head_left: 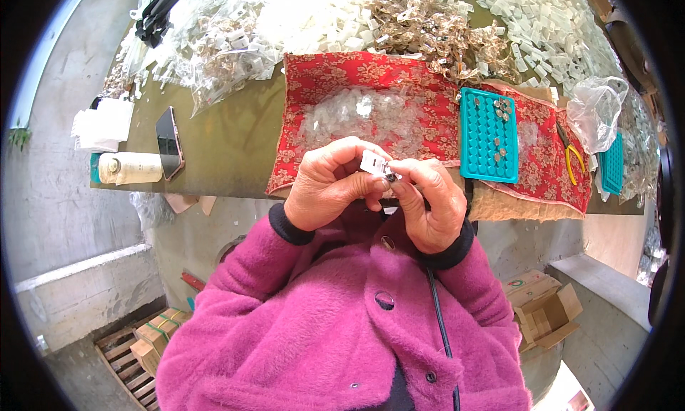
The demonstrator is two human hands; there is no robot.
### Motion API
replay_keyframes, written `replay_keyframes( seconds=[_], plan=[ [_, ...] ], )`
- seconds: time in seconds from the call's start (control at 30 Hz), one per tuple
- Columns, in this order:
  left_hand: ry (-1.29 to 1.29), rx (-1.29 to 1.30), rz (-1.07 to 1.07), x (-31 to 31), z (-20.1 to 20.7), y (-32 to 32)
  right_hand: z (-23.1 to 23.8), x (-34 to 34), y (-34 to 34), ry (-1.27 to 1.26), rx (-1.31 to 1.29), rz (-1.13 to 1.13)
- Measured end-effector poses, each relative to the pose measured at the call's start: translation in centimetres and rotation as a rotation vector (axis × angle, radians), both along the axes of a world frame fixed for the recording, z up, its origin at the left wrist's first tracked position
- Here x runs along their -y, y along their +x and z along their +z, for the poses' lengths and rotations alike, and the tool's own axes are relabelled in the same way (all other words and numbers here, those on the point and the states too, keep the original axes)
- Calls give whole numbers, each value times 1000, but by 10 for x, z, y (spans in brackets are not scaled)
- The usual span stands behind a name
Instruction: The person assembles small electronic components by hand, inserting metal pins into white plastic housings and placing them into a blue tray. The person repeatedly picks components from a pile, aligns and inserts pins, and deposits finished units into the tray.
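Note:
Just in front of my chest, my left hand (330, 174) pinches a small white, partly clear plastic piece (372, 162) between thumb and fingers. From the other side my right hand (432, 203) closes its thumb and forefinger on a tiny shiny metal part (391, 176) at the lower end of that piece. Whether the two are joined cannot be made out. Both hands are raised over the near edge of a red flowered cloth (303, 83). Beyond them a heap of thin clear plastic pieces (357, 115) lies on the cloth.
Right of my hands lies a turquoise tray (467, 125) of round wells, several holding small metal discs. Yellow-handled pliers (573, 163) rest farther right. A phone (169, 141) and a pale cylinder (132, 168) are at left. Brassy parts (428, 33) and white plastic pieces (325, 18) are heaped behind.

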State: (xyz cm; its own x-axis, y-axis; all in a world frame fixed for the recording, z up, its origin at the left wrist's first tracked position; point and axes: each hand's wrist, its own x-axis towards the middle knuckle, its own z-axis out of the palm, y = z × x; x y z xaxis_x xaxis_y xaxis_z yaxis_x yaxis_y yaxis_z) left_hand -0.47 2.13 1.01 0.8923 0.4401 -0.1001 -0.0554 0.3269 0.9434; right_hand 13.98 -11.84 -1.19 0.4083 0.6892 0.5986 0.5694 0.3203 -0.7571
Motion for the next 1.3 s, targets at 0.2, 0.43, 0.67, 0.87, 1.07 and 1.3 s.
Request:
replay_keyframes(
  seconds=[0.2,0.43,0.67,0.87,1.07,1.3],
  plan=[
    [-4,-44,32,2,4,-1,-1,0,6,25,172,-10],
    [-18,-33,107,4,4,1,1,-1,-1,-46,-3,-82],
    [109,-12,166,11,3,1,-2,1,4,-56,120,-109],
    [599,-10,313,16,-3,7,-4,0,1,-75,103,-135],
    [1053,65,346,15,-2,10,-4,1,3,-92,98,-120],
    [171,-57,209,17,2,3,1,5,1,-161,-136,-81]
  ],
)
